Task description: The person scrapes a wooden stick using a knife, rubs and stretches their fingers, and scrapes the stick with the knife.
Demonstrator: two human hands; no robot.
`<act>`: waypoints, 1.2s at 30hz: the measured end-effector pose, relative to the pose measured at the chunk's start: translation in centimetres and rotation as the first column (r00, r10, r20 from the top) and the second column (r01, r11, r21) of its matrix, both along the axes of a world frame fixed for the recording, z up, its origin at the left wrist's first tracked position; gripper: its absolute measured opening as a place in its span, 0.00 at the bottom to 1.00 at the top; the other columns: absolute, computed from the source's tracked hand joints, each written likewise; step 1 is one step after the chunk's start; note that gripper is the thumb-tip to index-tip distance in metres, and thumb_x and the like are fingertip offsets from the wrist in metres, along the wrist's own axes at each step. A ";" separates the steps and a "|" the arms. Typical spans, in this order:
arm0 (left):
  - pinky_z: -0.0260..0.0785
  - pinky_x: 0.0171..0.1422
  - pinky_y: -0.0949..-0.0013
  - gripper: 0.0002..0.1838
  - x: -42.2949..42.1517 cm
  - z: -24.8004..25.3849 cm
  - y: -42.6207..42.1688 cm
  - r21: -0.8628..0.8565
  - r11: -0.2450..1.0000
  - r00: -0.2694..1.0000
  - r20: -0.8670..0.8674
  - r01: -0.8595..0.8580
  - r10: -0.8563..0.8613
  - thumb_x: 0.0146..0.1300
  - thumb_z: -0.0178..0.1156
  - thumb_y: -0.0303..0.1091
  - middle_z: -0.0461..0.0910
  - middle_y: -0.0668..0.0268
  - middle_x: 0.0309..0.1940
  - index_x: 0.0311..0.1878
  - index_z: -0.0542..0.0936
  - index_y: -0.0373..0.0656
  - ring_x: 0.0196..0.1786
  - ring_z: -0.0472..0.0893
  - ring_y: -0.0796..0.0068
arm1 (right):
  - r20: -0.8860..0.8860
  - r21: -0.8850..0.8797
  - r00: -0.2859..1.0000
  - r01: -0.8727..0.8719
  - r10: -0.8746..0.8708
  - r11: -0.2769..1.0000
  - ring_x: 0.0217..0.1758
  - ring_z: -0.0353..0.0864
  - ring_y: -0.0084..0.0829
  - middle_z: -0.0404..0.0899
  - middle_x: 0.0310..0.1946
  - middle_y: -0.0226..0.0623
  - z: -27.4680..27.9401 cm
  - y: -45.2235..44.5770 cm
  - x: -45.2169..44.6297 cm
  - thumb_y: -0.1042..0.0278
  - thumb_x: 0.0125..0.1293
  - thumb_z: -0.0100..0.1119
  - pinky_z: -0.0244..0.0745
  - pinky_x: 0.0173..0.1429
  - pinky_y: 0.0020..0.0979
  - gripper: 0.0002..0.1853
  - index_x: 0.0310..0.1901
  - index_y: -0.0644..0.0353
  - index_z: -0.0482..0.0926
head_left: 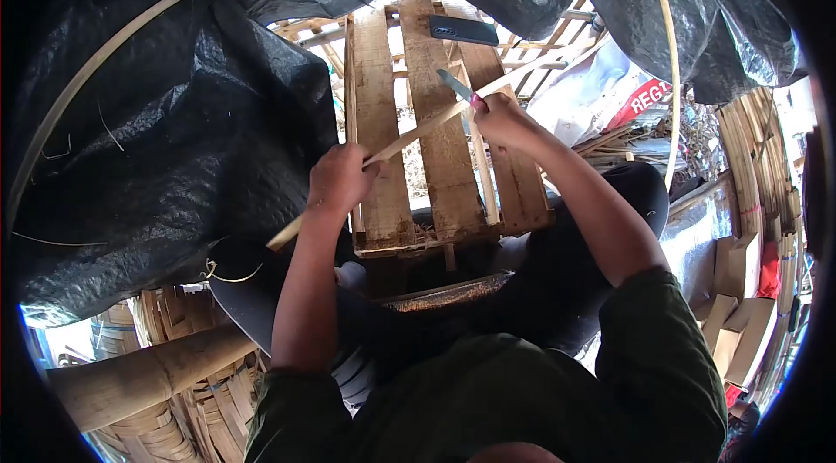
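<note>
A long pale bamboo strip (407,139) runs diagonally over a slatted wooden bench (433,106), from low left to high right. My left hand (340,178) is closed around the strip near its lower end, at the bench's left edge. In my right hand (505,121) is a knife (456,86) with a pink part by the grip, its blade pointing up and left. The knife and that hand are right beside the strip, above the bench; whether the blade touches the strip I cannot tell.
A dark phone (463,30) lies at the bench's far end. Black plastic sheeting (174,141) hangs at left and above. Curved strips arch at both sides. A thick bamboo pole (157,376) lies lower left; cardboard boxes (740,324) and stacked bamboo (751,158) are at right.
</note>
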State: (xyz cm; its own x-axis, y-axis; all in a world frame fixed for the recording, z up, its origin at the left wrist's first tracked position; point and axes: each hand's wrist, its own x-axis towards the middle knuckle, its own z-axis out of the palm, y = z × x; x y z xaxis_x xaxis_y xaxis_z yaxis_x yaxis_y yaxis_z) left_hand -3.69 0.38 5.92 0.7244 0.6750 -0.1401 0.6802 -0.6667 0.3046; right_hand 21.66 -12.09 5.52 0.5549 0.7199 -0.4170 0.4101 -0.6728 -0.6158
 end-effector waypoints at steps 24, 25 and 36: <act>0.71 0.37 0.61 0.14 -6.0 5.5 1.4 0.235 0.971 0.973 0.230 -0.039 -0.016 0.68 0.59 0.39 0.79 0.62 0.19 0.29 0.82 0.41 0.26 0.80 0.62 | 0.348 -0.471 0.818 -0.269 0.457 0.840 0.24 0.86 0.36 0.82 0.17 0.42 7.2 -5.4 -1.4 0.66 0.69 0.48 0.81 0.35 0.39 0.17 0.30 0.66 0.84; 0.70 0.32 0.65 0.15 -6.3 5.5 1.9 0.133 0.990 0.971 0.238 -0.038 0.005 0.69 0.58 0.38 0.78 0.63 0.17 0.29 0.82 0.39 0.20 0.78 0.69 | 0.351 -0.466 0.820 -0.265 0.452 0.844 0.24 0.86 0.36 0.82 0.17 0.42 7.7 -5.1 -1.7 0.66 0.69 0.48 0.81 0.35 0.39 0.17 0.30 0.66 0.84; 0.73 0.40 0.55 0.16 -3.1 3.1 -1.0 -0.239 0.970 0.986 0.169 0.038 0.003 0.69 0.58 0.38 0.82 0.55 0.22 0.30 0.84 0.38 0.30 0.84 0.54 | 0.331 -0.485 0.782 -0.340 0.529 0.806 0.26 0.87 0.37 0.84 0.23 0.42 8.8 -3.8 -2.0 0.62 0.73 0.44 0.82 0.38 0.39 0.20 0.38 0.65 0.85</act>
State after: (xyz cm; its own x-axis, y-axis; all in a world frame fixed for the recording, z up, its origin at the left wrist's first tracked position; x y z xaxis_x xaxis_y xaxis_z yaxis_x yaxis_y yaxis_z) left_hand -6.78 -0.62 9.01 0.7626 0.6233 -0.1730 0.5951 -0.5712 0.5653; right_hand 19.70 -15.86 14.28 0.4070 0.7624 -0.5031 0.8712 -0.4896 -0.0371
